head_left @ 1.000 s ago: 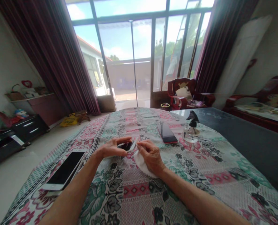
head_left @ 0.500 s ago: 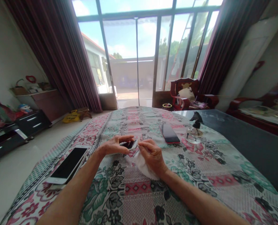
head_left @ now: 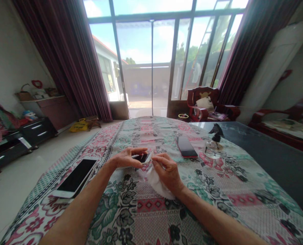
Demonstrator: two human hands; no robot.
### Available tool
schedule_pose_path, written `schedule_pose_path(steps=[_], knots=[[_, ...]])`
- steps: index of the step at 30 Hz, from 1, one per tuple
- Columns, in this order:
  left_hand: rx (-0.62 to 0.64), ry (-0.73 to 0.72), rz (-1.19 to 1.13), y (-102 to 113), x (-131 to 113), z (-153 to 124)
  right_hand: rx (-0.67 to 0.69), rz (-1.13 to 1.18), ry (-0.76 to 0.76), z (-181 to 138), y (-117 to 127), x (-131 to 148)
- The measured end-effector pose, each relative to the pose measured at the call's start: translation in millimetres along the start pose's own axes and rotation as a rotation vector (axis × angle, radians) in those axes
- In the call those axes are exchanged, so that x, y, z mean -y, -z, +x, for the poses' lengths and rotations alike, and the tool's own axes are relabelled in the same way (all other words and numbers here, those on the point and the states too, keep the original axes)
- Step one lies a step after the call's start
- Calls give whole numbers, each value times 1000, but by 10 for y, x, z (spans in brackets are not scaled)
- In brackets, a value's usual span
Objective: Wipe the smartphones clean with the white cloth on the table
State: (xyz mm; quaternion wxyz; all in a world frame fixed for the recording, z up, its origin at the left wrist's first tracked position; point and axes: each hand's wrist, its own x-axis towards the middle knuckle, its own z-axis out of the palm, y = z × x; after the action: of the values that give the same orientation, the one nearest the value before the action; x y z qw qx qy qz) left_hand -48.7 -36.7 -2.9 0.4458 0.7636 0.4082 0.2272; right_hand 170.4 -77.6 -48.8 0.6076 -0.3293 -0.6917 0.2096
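Observation:
My left hand (head_left: 126, 158) grips a small phone (head_left: 141, 158) with a dark screen and white edge, held just above the flowered cloth (head_left: 146, 204). Right beside it, my right hand (head_left: 166, 170) is closed on a white wiping cloth (head_left: 156, 183), its fingertips pressed against the phone's right end. Both forearms reach in from the bottom of the view.
A white phone (head_left: 76, 177) lies on the cloth at the left near the edge. A red phone (head_left: 186, 147) lies face up behind my hands, with a clear spray bottle with a black head (head_left: 214, 144) to its right. Dark tabletop (head_left: 273, 160) shows at right.
My hands keep the same hold on the phone and the cloth. The view has shifted slightly, with the hands a touch further right in the picture.

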Motion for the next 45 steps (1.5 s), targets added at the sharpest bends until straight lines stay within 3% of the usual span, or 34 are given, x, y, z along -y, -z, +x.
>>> schedule_pose_path(steps=[5, 25, 32, 45], knots=[[1, 4, -7, -17, -2, 2, -10, -1, -43, 12, 5, -18], [-36, 14, 75, -15, 12, 15, 29, -38, 47, -11, 19, 10], [-23, 23, 76, -37, -26, 2, -10, -22, -18, -7, 18, -40], [-31, 12, 83, -17, 23, 23, 6, -5, -1, -36, -8, -12]])
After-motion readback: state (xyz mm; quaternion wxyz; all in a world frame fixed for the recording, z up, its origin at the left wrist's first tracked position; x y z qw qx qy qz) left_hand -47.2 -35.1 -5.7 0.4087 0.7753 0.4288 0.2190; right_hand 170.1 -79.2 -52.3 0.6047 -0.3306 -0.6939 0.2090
